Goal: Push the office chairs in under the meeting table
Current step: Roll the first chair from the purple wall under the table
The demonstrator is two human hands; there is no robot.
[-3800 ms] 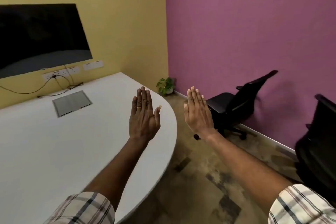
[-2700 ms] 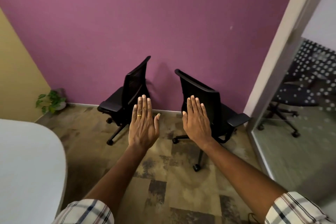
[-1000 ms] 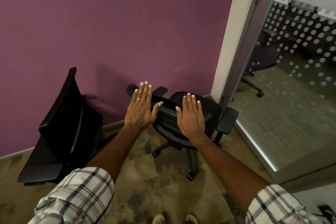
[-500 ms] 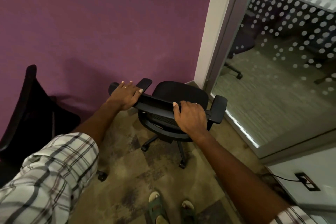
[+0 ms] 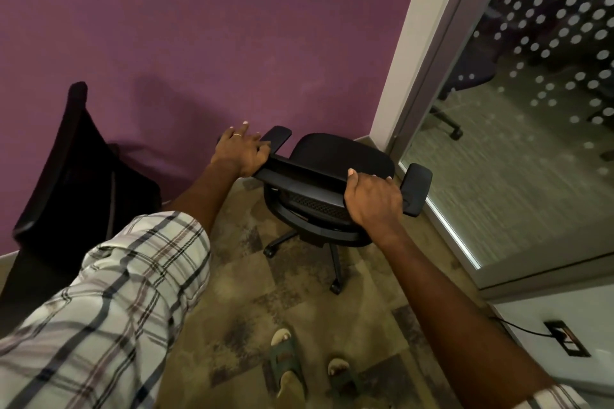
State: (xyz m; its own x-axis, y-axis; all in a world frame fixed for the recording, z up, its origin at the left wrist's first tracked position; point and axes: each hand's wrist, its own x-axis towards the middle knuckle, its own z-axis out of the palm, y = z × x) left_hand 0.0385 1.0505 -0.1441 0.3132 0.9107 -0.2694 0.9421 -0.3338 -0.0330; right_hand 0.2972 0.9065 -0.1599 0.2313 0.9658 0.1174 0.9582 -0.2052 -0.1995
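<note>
A black office chair (image 5: 335, 156) stands on the patterned floor near the purple wall, its seat facing away from me toward the wall. My left hand (image 5: 241, 151) grips the left end of its backrest top edge. My right hand (image 5: 373, 199) is closed over the right end of the same edge, beside the right armrest. A second black office chair (image 5: 66, 183) stands to the left against the wall, partly hidden by my left sleeve. The meeting table is out of view.
A glass partition with white dots (image 5: 531, 109) and its door frame (image 5: 408, 50) close off the right side. Another chair shows behind the glass. A floor socket with a cable (image 5: 568, 339) sits at the lower right. My sandalled feet (image 5: 309, 372) stand behind the chair.
I turned from the table to the two chairs by the wall and stepped up to the right one. Both hands, raised flat and open before, came down and closed on its backrest.
</note>
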